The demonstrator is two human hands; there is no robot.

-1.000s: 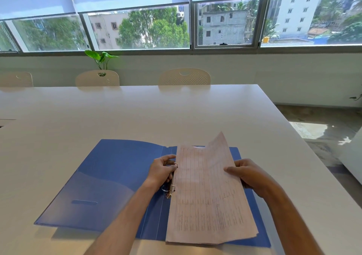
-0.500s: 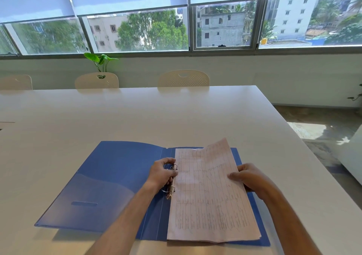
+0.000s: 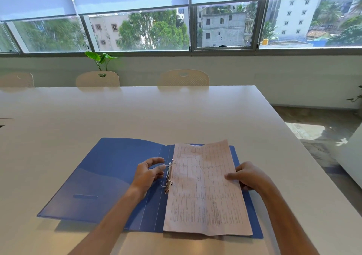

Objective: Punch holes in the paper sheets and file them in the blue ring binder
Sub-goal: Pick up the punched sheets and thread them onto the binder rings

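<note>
The right hand [image 3: 247, 176] pinches the right edge of the paper sheets [image 3: 205, 192], thumb on top. The left hand [image 3: 147, 173], fingers loosely curled, touches the metal rings [image 3: 169, 174]. The sheets — ruled tables, print too small to read — lie in the open blue ring binder [image 3: 109, 176] on the white table [image 3: 137, 113].

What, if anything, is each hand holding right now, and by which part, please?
The right hand pinches the paper sheets at their right edge, about midway along it. The left hand holds nothing; its fingers hover loosely curled beside the binder rings.
</note>
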